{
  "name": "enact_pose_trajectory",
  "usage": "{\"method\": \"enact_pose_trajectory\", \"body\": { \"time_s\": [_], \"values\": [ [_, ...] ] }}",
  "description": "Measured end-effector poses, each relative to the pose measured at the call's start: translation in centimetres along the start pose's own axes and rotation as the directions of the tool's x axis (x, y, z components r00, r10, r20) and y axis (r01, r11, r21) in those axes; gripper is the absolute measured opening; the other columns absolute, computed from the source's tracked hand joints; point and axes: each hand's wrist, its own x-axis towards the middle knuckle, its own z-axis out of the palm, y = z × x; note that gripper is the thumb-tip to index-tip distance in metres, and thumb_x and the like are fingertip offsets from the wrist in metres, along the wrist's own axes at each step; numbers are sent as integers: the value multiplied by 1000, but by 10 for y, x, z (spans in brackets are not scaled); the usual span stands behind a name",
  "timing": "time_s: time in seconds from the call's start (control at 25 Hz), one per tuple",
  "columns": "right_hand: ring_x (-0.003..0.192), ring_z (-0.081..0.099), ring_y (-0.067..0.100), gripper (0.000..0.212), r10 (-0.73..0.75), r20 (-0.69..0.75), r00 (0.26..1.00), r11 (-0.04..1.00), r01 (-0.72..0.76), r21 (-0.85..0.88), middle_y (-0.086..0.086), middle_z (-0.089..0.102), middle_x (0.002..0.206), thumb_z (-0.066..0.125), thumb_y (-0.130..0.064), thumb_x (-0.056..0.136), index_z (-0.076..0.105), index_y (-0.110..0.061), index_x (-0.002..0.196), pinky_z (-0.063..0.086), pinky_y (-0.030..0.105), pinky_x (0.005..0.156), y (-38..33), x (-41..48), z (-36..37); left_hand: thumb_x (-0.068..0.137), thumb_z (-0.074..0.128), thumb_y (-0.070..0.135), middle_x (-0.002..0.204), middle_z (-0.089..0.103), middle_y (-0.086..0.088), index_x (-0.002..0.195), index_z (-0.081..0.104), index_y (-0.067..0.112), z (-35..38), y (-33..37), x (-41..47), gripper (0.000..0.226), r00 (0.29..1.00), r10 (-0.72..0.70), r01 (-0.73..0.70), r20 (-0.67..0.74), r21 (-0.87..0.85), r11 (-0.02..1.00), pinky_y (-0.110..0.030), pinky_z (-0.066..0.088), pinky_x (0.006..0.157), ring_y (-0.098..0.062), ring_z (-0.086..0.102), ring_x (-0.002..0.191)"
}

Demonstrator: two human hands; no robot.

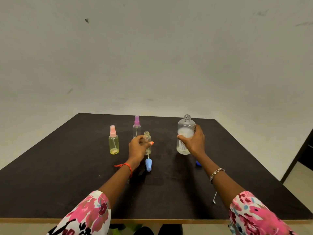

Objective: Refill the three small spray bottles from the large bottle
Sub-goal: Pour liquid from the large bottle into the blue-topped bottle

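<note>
My right hand (193,141) grips the large clear bottle (185,128), which stands upright and uncapped on the dark table (67,175). My left hand (138,146) holds a small open spray bottle (147,135) upright near the table's middle. Its blue spray top (148,164) with the dip tube lies on the table just in front. A small yellowish bottle with a pink spray top (113,141) stands to the left. Behind my left hand stands a clear bottle with a purple spray top (136,126).
A small blue cap (198,163) lies on the table, partly hidden behind my right forearm. The table's far edge meets a plain wall. A dark furniture piece (304,150) stands at the right.
</note>
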Motion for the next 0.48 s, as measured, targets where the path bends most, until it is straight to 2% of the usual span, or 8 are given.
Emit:
{"method": "enact_pose_trajectory", "body": {
  "time_s": [0.16, 0.32, 0.48],
  "values": [
    [106, 54, 29, 66, -34, 23, 999, 999, 34, -14, 17, 53, 119, 82, -11, 61, 47, -4, 117, 42, 28, 83, -5, -2, 0, 76, 71, 7, 94, 66, -10, 103, 64, 3, 0, 1, -1, 28, 1000, 20, -20, -8, 5, 1000, -20, 52, 73, -22, 64, 91],
    [106, 53, 26, 70, -81, 54, 995, 995, 84, -62, 13, 52, 119, 81, -15, 60, 47, -8, 120, 43, 30, 82, -14, -5, 0, 76, 72, 8, 100, 68, -14, 107, 64, 4, 0, 5, 0, 33, 999, 30, -30, -22, 0, 1000, -26, 52, 77, -24, 65, 95],
    [105, 55, 27, 80, -147, 111, 983, 972, 164, -166, 4, 58, 119, 71, -40, 51, 43, -25, 124, 50, 48, 88, -20, -2, 4, 78, 70, 9, 107, 67, -13, 114, 62, 6, -1, 15, -1, 37, 998, 57, -57, -1, 22, 998, -30, 51, 85, -21, 63, 99]
  ]
}}
